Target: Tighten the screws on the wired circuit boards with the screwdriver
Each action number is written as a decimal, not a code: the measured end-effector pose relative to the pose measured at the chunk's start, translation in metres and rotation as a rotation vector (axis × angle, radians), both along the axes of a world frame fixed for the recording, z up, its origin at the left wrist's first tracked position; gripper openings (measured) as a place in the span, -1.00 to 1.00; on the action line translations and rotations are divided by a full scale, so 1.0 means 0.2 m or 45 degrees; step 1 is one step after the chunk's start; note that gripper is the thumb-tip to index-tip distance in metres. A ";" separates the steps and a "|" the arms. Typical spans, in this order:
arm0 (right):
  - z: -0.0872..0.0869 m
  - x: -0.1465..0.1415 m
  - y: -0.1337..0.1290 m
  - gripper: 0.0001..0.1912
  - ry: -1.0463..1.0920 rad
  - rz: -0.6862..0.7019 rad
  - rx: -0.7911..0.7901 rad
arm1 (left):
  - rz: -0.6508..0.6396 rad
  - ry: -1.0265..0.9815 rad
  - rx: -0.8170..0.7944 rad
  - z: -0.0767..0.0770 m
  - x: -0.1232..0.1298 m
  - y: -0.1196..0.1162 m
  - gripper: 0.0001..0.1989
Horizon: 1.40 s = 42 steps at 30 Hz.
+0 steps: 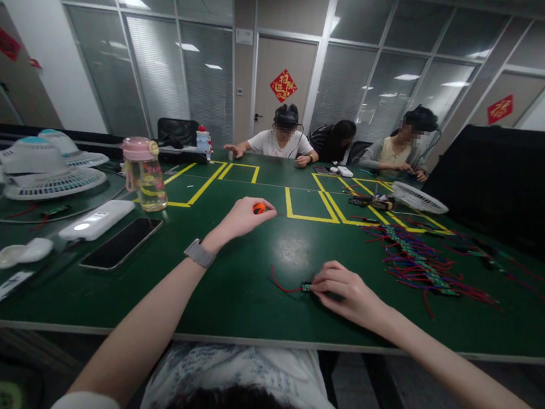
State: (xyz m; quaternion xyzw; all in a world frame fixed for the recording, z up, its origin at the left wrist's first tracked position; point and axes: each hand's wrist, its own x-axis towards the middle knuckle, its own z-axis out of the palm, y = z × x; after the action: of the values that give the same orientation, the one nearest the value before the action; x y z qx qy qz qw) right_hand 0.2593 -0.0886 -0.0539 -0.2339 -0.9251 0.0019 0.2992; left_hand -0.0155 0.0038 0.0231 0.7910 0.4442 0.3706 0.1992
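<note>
Fingers of left hand [243, 217] curled, pinching orange-and-black round part [259, 209] over middle of tabletop [241, 306]. Right hand [347, 293]: fingertips bunched, pinching right end of small green board [305, 288], which is between tabletop centre and near edge; red wire [284, 289] off its left end. Row of wired boards [418, 260] lies farther out, toward right edge. Phone [122, 243], white device [97, 219], pink-lidded bottle [150, 181] toward left edge. Person in white shirt [279, 143] at far edge
</note>
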 end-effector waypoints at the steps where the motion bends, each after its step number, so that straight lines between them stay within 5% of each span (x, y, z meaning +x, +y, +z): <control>1: -0.01 0.07 -0.04 -0.85 0.023 -0.063 0.010 | -0.004 0.003 0.000 0.00 0.00 0.00 -0.66; 11: -0.07 0.61 -0.20 -0.89 0.139 -0.594 0.160 | -0.023 0.041 -0.006 0.00 0.02 -0.01 -0.65; 22: -0.09 0.71 -0.23 -0.73 0.362 -0.962 -0.116 | -0.028 0.040 0.000 -0.02 0.01 0.00 -0.66; 36: -0.10 0.72 -0.23 -0.74 0.242 -0.932 -0.169 | -0.006 0.051 -0.006 -0.01 0.02 -0.01 -0.67; 42: -0.11 0.74 -0.22 -0.65 0.151 -0.869 -0.034 | -0.016 0.059 0.027 -0.02 0.02 0.01 -0.68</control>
State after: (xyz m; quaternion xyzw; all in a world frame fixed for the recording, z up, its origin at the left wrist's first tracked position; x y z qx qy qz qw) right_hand 0.4073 -0.1332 -0.0750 -0.5332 -0.7745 -0.0726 0.3325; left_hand -0.0120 0.0052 0.0192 0.8042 0.4396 0.3557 0.1830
